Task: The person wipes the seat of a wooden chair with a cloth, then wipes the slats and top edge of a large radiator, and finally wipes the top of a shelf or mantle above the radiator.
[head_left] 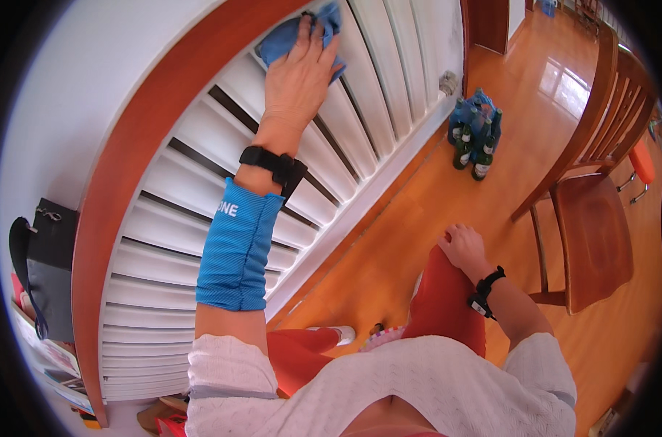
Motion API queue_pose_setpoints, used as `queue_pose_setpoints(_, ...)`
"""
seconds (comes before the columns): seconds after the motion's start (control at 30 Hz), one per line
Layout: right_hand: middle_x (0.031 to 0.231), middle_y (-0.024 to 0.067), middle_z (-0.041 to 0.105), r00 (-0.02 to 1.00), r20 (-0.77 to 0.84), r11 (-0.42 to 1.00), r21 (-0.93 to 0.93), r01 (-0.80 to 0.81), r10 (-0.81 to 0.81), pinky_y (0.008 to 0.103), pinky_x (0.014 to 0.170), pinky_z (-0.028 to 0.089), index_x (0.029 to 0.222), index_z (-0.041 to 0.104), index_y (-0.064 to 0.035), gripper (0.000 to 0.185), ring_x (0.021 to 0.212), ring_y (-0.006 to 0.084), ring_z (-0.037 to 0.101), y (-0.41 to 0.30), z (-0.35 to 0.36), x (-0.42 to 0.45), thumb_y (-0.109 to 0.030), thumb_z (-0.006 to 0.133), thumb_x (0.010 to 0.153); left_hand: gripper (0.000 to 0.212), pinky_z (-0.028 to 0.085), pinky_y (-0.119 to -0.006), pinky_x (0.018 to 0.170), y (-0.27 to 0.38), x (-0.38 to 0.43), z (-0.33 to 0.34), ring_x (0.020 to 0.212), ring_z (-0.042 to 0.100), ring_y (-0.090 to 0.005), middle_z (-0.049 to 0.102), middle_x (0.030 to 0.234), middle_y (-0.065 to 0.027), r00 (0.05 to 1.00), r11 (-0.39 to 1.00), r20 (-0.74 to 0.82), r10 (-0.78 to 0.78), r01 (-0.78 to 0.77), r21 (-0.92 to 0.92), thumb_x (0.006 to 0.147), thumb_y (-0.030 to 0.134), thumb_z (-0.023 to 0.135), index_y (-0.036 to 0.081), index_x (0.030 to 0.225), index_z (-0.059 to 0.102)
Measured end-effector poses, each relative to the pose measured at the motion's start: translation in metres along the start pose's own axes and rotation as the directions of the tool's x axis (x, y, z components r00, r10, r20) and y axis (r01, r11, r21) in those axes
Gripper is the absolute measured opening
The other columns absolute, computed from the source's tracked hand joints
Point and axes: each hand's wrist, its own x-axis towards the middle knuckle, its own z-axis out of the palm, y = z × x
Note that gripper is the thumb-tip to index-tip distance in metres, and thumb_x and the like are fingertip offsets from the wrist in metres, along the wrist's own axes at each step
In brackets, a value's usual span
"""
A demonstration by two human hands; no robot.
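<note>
My left hand (pixel 298 82) lies over a blue cloth (pixel 287 41), pressing it against the top of a white slatted radiator (pixel 331 147) near the wooden trim. Its fingers are spread on the bunched cloth; the fingertips partly sink into the folds, and the palm side is hidden. A blue sleeve cover (pixel 238 246) and a black strap are on that forearm. My right hand (pixel 463 244) rests on my knee in red trousers (pixel 445 295), fingers slightly curled, with no object visible in it. A black strap with a small device is on that wrist.
Green glass bottles (pixel 481 158), several in a blue plastic bag, stand on the wooden floor (pixel 385 240) beyond the radiator. A wooden chair (pixel 595 235) is at the right. Curved reddish wooden trim (pixel 129 125) borders the radiator. A black bag (pixel 51 273) and papers are at the far left.
</note>
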Motion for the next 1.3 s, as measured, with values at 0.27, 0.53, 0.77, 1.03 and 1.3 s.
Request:
queue_pose_setpoints(0.27,0.089,0.0138,0.062,1.0,-0.01,1.0,0.004,-0.009,0.009,0.0406,0.073,0.05,0.085,0.066,-0.0048,0.027,0.082,0.0316,0.059,0.002,0.001,0.0,-0.03,0.058,0.081,0.013,0.053,-0.032,0.073,0.067,-0.067,0.041,0.133,0.036,-0.0227,0.043,0.14,-0.0069,0.956,0.953,0.286,0.063,0.027,-0.301,0.086,0.018,0.054,0.008,0.088,0.062)
queue_pose_setpoints(0.53,0.087,0.0146,0.063,0.999,-0.034,0.999,-0.026,-0.027,0.026,0.0415,0.071,0.05,0.085,0.066,-0.0044,0.029,0.081,0.0322,0.06,0.003,-0.004,0.009,-0.032,0.057,0.081,0.02,0.051,-0.033,0.073,0.135,-0.157,0.071,0.12,0.046,-0.0245,0.046,0.136,-0.0126,0.872,0.798,0.353,0.34,-0.07,-0.598,0.083,0.013,0.053,0.002,0.095,0.064)
queue_pose_setpoints(0.77,0.087,0.0137,0.064,0.997,-0.074,0.999,0.031,-0.022,0.024,0.0407,0.074,0.049,0.084,0.066,-0.0063,0.027,0.084,0.0319,0.061,-0.003,-0.011,0.009,-0.031,0.056,0.081,0.026,0.049,-0.03,0.077,0.134,-0.243,0.059,0.111,0.052,-0.0246,0.051,0.129,-0.0136,0.718,0.767,0.324,0.615,-0.451,-0.457,0.083,0.017,0.052,0.002,0.099,0.065)
queue_pose_setpoints(1.03,0.087,0.0134,0.064,1.0,-0.013,0.999,0.032,-0.01,0.01,0.0401,0.072,0.05,0.085,0.067,-0.0054,0.031,0.082,0.0311,0.06,-0.001,-0.006,0.008,-0.034,0.056,0.081,0.021,0.048,-0.032,0.074,0.069,-0.135,0.033,0.107,0.051,-0.0267,0.056,0.122,-0.0143,0.765,0.829,0.355,0.537,-0.4,-0.392,0.078,0.015,0.054,0.004,0.092,0.065)
queue_pose_setpoints(1.3,0.082,0.014,0.064,1.0,-0.025,1.0,-0.004,0.015,-0.015,0.0403,0.07,0.05,0.082,0.066,-0.005,0.031,0.079,0.0318,0.061,0.004,0.001,0.013,-0.033,0.055,0.081,0.023,0.048,-0.037,0.079,0.013,0.048,0.036,0.119,0.046,-0.0302,0.047,0.133,-0.0112,0.994,0.988,-0.105,0.009,-0.025,-0.153,0.08,0.019,0.06,0.006,0.098,0.063)
